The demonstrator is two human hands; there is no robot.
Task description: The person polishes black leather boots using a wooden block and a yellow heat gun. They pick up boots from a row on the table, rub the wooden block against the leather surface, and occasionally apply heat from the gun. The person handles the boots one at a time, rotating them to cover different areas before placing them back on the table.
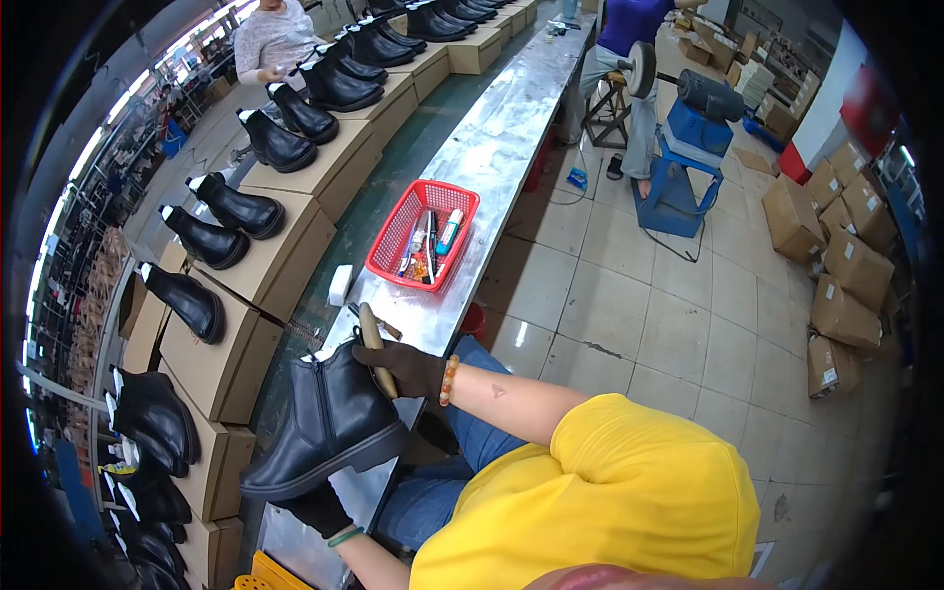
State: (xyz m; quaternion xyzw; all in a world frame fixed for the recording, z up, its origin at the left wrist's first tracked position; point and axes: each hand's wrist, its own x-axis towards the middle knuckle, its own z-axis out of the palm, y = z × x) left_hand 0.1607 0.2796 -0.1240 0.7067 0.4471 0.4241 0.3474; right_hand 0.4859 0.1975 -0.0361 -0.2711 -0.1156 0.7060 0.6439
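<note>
A black leather ankle boot [329, 418] with a thick sole and side zip is held tilted over the metal bench [492, 138]. My left hand [320, 506], in a dark glove, supports it from below at the sole; its fingers are partly hidden by the boot. My right hand [418, 369], also gloved, is closed around a tan, long, wooden-looking tool [377, 349] beside the boot's upper rear edge. What kind of tool this is, I cannot tell. White stuffing shows at the boot's opening.
A red plastic basket [423, 236] with pens, a tube and small items stands on the bench, near a white block [339, 285]. Beyond, black boots [187, 300] line cardboard boxes [226, 324]. Two people work farther off, one near a blue grinding machine [678, 167].
</note>
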